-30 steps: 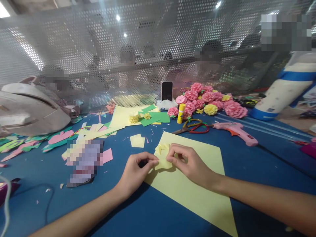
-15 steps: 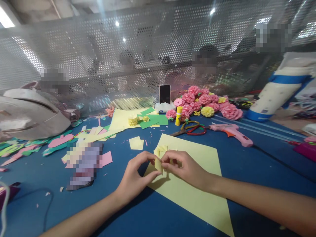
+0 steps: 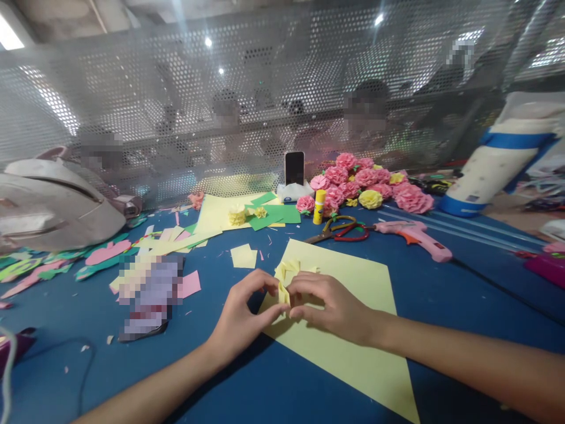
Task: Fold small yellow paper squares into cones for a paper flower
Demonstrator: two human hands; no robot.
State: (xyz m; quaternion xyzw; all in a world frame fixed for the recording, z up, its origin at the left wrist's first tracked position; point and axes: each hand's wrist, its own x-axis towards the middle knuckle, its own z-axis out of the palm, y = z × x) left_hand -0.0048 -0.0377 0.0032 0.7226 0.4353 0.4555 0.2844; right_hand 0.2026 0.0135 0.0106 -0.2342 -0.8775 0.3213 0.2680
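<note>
My left hand [image 3: 241, 318] and my right hand [image 3: 329, 306] meet over a large yellow paper sheet [image 3: 353, 341] on the blue table. Both pinch a small folded yellow paper piece [image 3: 282, 291] between thumb and fingers, holding it upright between them. Several more small yellow folded pieces [image 3: 293, 268] lie on the sheet just beyond my fingers. A loose yellow paper square [image 3: 244, 256] rests on the table to the far left of the sheet.
Scissors [image 3: 338, 231], a pink glue gun [image 3: 417, 238] and a yellow glue stick [image 3: 318, 207] lie behind the sheet. Pink and yellow paper flowers [image 3: 366, 182] pile at the back near a propped phone [image 3: 294, 168]. Paper scraps [image 3: 101, 256] and a bag [image 3: 53, 203] sit left.
The small yellow piece went from lying flat under my fingers to standing upright, pinched between both hands. My hands closed in together and sank slightly toward the sheet.
</note>
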